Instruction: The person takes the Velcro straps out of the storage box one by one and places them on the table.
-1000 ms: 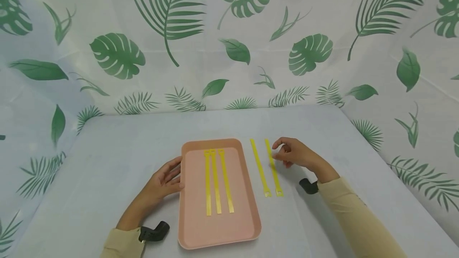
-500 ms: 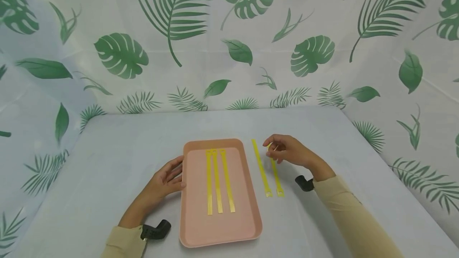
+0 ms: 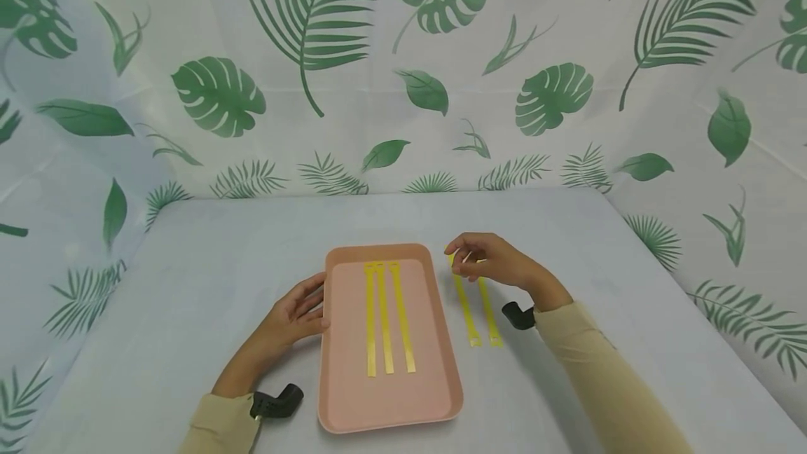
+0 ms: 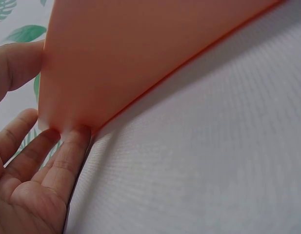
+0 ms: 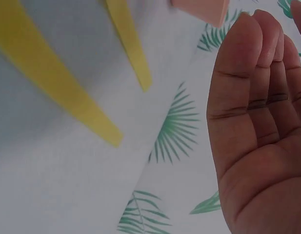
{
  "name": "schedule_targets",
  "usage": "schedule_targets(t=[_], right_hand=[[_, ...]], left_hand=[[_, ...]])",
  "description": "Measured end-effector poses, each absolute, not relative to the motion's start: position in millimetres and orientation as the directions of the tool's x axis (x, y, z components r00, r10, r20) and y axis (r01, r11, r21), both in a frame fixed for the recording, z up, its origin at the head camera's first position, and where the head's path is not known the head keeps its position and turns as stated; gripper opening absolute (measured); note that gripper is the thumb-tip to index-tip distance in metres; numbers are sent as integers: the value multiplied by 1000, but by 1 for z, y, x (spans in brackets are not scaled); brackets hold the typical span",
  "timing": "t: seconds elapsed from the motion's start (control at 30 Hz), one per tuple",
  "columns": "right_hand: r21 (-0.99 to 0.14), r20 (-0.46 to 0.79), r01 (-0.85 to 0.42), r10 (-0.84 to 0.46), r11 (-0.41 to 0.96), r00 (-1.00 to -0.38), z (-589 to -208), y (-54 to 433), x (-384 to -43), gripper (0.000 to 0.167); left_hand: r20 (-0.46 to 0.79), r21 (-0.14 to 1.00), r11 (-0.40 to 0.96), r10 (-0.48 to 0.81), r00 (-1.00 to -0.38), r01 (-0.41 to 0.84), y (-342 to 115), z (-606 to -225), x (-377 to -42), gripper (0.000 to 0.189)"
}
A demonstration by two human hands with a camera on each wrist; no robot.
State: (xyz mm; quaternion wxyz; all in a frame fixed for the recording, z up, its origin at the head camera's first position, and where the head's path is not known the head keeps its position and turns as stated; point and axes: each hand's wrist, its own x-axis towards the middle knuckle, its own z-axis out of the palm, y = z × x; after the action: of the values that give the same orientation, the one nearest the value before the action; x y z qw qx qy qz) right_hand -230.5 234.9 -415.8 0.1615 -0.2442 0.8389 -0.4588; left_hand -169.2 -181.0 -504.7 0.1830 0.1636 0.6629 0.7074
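In the head view a pink rectangular tray holds three yellow straps with slotted heads; the middle strap lies close to the left one. My left hand rests its fingertips on the tray's left outer side, and the left wrist view shows the fingers against its wall. Two more yellow straps lie on the table right of the tray, a nearer one and a farther one. Over their far ends hovers my right hand, fingers loosely bent and holding nothing. Both straps' plain ends show in the right wrist view.
A white cloth covers the table. Behind and beside it hang white sheets printed with green leaves. A black wrist mount sits at the left cuff, another black mount at the right.
My right hand has moved left and slightly away from me, from beside the right-hand loose strap to above the far end of the left-hand one. The left hand stays at the tray.
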Motion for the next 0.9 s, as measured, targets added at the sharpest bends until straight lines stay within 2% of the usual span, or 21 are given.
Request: schedule_targets(t=[0.33, 0.7, 0.9], right_hand=[[-851, -2, -312, -599, 421, -801, -415, 212, -237, 28], [-867, -13, -296, -613, 400, -790, -414, 195, -241, 27], [-863, 21, -343, -651, 372, -759, -415, 186, -243, 24]], left_hand=[[-9, 996, -73, 487, -873, -51, -182, -508, -172, 89], [-2, 994, -92, 494, -869, -54, -181, -510, -174, 88], [-6, 995, -86, 486, -874, -54, -183, -508, -173, 88]])
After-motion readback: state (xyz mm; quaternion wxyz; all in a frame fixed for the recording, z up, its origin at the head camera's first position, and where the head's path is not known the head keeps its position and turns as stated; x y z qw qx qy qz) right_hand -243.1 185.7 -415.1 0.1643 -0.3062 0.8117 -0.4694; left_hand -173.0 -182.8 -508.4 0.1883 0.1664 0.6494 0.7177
